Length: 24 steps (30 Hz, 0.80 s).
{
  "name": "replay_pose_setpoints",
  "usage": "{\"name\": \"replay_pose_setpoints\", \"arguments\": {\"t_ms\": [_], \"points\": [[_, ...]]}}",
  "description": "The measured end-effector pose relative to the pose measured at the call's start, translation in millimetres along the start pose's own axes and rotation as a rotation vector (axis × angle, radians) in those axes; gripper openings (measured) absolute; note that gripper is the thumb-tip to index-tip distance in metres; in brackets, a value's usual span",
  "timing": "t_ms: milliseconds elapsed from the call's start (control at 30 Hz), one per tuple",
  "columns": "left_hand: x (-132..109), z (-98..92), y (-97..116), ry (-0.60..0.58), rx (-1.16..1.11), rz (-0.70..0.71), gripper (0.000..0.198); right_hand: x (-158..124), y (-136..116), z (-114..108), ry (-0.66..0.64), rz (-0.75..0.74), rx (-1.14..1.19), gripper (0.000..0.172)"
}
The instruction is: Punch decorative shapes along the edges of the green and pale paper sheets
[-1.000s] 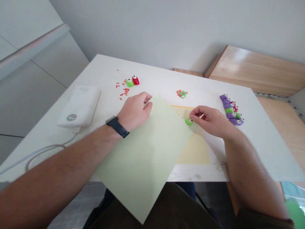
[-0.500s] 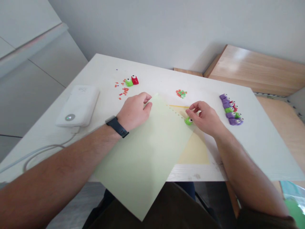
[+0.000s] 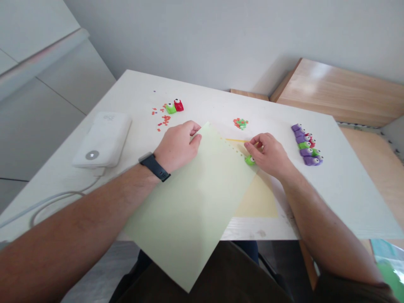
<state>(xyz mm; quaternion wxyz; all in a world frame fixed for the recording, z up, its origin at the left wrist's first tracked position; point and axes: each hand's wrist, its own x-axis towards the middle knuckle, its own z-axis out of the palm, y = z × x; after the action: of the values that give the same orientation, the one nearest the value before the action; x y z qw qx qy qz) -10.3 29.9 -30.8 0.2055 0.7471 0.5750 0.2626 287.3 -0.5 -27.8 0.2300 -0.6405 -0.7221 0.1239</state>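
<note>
Pale green sheet was pressed by curled left hand, grip unclear; right hand was held half-open, empty, beside green craft punch.

**No legible words on the table**

The white power bank carried a small raised marking near its far end, too blurred to read, and a round grey badge near its other end showed a tiny pale sign, possibly a lightning bolt. Nothing else showed readable print.
</note>
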Motion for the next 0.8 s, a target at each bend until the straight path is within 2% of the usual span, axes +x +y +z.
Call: {"name": "replay_pose_setpoints", "arguments": {"t_ms": [267,400,600,800], "points": [[0.4,0.5,-0.7,0.006,-0.001,0.001,0.025,0.4,-0.9,-1.3,-0.008,0.004,0.010,0.029],[0.3,0.0,-0.4,0.016,-0.006,0.019,0.024,-1.8,-0.3,-15.1,-0.039,0.042,0.033,0.030],[0.3,-0.4,-0.5,0.014,0.006,0.010,0.027,-7.6,5.6,-45.2,-0.215,0.082,0.076,0.035],[0.6,-0.2,-0.8,0.008,0.020,-0.001,0.028,-7.9,9.0,-45.7,-0.380,0.093,0.166,0.042]]}}
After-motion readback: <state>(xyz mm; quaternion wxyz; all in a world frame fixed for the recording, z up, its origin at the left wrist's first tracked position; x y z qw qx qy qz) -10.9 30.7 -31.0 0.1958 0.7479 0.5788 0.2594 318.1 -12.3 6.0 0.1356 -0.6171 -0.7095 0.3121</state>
